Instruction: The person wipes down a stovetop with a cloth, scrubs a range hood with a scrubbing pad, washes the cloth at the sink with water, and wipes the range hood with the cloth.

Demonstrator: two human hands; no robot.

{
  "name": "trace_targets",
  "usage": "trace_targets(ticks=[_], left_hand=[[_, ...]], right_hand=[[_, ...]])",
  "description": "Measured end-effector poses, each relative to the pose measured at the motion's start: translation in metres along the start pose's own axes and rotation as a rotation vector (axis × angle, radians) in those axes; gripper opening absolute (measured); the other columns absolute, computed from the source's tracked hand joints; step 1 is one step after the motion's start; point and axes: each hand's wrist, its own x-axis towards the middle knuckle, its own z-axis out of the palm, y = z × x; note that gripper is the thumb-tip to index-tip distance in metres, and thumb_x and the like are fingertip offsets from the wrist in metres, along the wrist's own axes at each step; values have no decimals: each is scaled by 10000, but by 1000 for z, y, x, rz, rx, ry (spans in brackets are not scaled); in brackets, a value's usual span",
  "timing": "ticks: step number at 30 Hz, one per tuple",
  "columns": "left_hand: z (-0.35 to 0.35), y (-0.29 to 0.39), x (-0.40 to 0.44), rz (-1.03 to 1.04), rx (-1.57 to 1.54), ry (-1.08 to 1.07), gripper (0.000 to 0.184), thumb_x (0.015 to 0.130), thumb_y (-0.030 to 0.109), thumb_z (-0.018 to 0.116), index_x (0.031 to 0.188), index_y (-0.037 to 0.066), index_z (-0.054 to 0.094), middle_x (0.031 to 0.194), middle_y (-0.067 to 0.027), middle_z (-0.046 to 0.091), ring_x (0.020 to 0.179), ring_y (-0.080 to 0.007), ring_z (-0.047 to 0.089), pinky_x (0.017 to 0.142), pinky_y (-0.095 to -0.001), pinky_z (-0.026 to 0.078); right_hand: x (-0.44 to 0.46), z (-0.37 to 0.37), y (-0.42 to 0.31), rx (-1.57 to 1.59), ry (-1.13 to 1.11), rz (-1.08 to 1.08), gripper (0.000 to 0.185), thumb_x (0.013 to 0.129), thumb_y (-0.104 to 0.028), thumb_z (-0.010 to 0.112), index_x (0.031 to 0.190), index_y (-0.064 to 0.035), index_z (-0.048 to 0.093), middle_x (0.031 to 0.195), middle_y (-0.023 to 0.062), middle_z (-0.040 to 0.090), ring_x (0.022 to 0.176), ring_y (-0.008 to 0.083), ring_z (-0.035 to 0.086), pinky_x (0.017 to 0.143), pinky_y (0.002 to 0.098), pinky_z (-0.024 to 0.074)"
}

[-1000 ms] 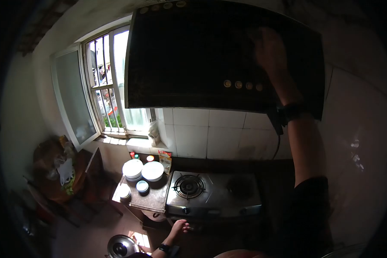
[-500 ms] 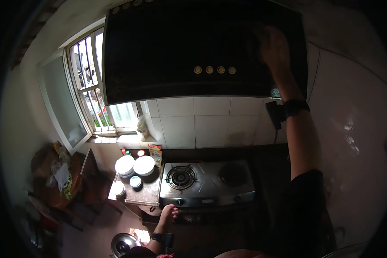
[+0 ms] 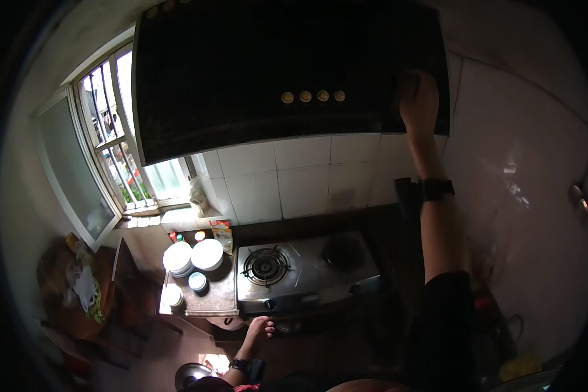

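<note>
My right hand [image 3: 421, 104] is raised to the right part of the black range hood [image 3: 242, 72], its fingers bent against the dark front. Something dark seems to be under the fingers, but I cannot make out what it is. To the left of this hand is a row of several round buttons [image 3: 306, 97] on the hood. My left hand [image 3: 260, 326] hangs low before the front edge of the gas stove [image 3: 307, 261], its fingers loosely curled with nothing visible in them. Each wrist wears a dark strap with a small box.
Left of the stove, a small counter [image 3: 215, 297] holds stacked white bowls [image 3: 207, 254], jars [image 3: 197, 282] and a packet [image 3: 222, 235]. A barred window [image 3: 114, 137] stands open. A round wooden table [image 3: 59, 307] carries bags. A metal lid [image 3: 193, 375] is low down.
My right hand has moved down over the hood front, and its fingers are more bent. The view has shifted a little to the right. My left hand stays low by the stove.
</note>
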Motion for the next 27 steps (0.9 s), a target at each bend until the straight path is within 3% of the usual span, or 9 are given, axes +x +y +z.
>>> trace_targets(ticks=[5, 7, 13, 15, 23, 24, 27], left_hand=[[-45, 10, 3, -45, 15, 15, 74, 928, 173, 530, 981, 142, 491, 751, -35, 574, 621, -163, 567, 525, -275, 425], [-61, 15, -1, -35, -78, 4, 88, 920, 199, 551, 957, 139, 498, 746, -37, 579, 619, -165, 571, 516, -272, 423], [-93, 30, -8, -25, -68, 59, 112, 909, 199, 560, 946, 119, 492, 759, -52, 579, 618, -167, 568, 498, -258, 410], [-99, 37, -17, -48, -61, 17, 86, 918, 205, 532, 933, 122, 515, 760, -36, 580, 642, -143, 552, 551, -256, 415], [-147, 68, -44, -17, 18, 140, 113, 909, 210, 546, 960, 117, 508, 783, -30, 583, 649, -144, 575, 551, -253, 435], [-159, 66, -42, -14, -9, 144, 109, 933, 189, 488, 1017, 122, 492, 788, -39, 584, 617, -132, 584, 483, -238, 427], [-176, 74, -51, -23, -28, 166, 100, 927, 170, 478, 1014, 124, 490, 776, -38, 579, 600, -128, 579, 450, -233, 410]], right_hand=[[-47, -2, -65, -23, -83, -151, 249, 832, -53, 565, 1073, 6, 538, 993, 204, 581, 957, 382, 571, 827, 447, 475], [-58, -4, -79, 41, -121, 0, 285, 806, -27, 588, 1082, 3, 527, 1013, 189, 573, 976, 374, 563, 820, 445, 470], [-85, 0, -146, 42, -90, 65, 300, 787, -20, 599, 1079, -10, 533, 1010, 185, 578, 962, 378, 565, 825, 445, 470], [-90, 11, -175, 31, -113, 87, 304, 781, -23, 604, 1077, -12, 533, 1009, 185, 578, 961, 380, 564, 824, 443, 471], [-80, 71, -293, 157, -129, -29, 300, 741, 3, 624, 1028, -14, 539, 930, 176, 564, 864, 337, 565, 765, 435, 468], [-77, 80, -311, 185, -135, -74, 311, 727, 8, 635, 1022, -20, 542, 927, 169, 569, 860, 329, 568, 761, 422, 469], [-81, 101, -373, 271, -188, -162, 337, 699, 16, 655, 1015, -32, 548, 923, 154, 577, 860, 313, 573, 759, 401, 470]])
